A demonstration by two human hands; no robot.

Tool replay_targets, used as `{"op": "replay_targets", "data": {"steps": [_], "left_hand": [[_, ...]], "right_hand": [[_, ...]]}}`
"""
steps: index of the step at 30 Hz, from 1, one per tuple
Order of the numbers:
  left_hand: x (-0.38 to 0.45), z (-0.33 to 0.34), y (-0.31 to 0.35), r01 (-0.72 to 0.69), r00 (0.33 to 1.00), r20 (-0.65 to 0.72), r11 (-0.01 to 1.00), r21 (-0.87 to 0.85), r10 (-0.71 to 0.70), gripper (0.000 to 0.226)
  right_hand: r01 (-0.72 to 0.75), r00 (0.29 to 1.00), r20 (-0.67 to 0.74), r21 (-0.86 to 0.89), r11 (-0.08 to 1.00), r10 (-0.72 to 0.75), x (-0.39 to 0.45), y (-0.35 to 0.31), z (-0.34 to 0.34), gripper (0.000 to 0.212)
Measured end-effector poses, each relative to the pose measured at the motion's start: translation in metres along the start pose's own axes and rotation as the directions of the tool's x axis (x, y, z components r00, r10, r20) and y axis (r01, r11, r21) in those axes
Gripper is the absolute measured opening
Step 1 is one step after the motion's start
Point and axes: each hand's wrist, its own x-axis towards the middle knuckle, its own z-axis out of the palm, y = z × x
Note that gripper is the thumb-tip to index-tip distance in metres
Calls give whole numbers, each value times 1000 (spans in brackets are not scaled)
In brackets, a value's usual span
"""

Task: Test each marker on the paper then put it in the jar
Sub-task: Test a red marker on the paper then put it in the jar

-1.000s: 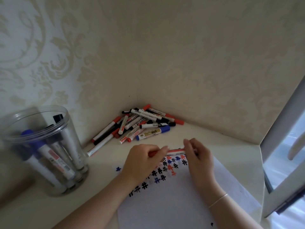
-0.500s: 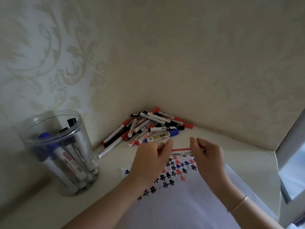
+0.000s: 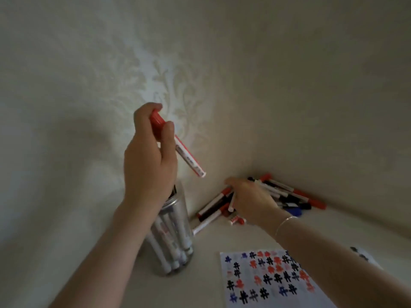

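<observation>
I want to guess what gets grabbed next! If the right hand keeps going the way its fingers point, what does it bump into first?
Probably the pile of markers in the corner. The right hand already reaches over its near edge, though whether the fingers touch one yet is unclear.

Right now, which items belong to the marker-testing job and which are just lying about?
In the job:
left hand, gripping the red marker above the jar
right hand, reaching into the marker pile
paper with test marks

Lying about:
bracelet on the right wrist
patterned wallpaper
</observation>
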Motion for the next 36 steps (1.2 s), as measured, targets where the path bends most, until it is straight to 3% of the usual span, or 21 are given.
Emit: {"op": "replay_targets", "data": {"steps": [3,5,8,9,12,15,17,20,21,23,25,26,28,29,31,34,36], "left_hand": [[10,-22,-9,-34,996,-76,977,209,51,28],[14,-28,-16,-42,998,-37,945,326,58,26],[14,-26,-23,-71,990,140,897,436,11,24],[12,-25,-26,-92,976,216,885,456,-10,22],[7,-20,-35,-129,893,434,856,500,-119,20],[1,-16,-46,-1,757,572,876,483,-315,32],[-2,-15,-52,91,688,600,869,487,-408,33],[-2,-14,-58,105,644,626,861,497,-440,22],[0,-15,-58,100,626,640,859,502,-446,16],[5,-18,-55,92,592,657,849,521,-467,26],[8,-20,-43,41,598,641,817,575,-481,43],[7,-20,-37,-12,661,606,801,598,-443,47],[2,-17,-20,-133,822,517,802,582,-239,48],[-3,-13,-11,-168,853,505,848,502,-131,46],[-18,2,7,-153,800,596,937,313,-68,41],[-45,37,11,-127,658,740,948,291,-139,40],[-57,54,9,12,656,743,986,163,-131,26]], "right_hand": [[146,979,194,-431,890,-67,3,7,37,48],[212,965,251,-580,787,-75,4,9,51,45],[282,954,273,-662,695,-126,9,14,58,40],[323,946,244,-670,668,-212,11,16,59,35],[348,924,128,-672,654,-361,16,19,54,29],[352,879,-83,-551,756,-470,16,19,42,30],[369,840,-252,-382,847,-480,12,14,31,28],[279,839,-478,-30,960,-259,2,-4,5,3],[228,852,-504,118,967,-140,0,-10,-2,6],[194,880,-473,427,883,35,-1,-20,-14,11],[181,864,-476,598,781,164,-3,-25,-27,14],[169,851,-475,653,738,225,-4,-26,-33,14],[145,837,-447,738,659,317,-7,-27,-42,12],[134,838,-421,776,616,348,-9,-26,-45,12],[129,838,-376,841,525,396,-12,-27,-49,13],[169,822,-346,906,387,453,-19,-29,-53,11],[172,854,-261,958,231,450,-26,-28,-55,12]]}}
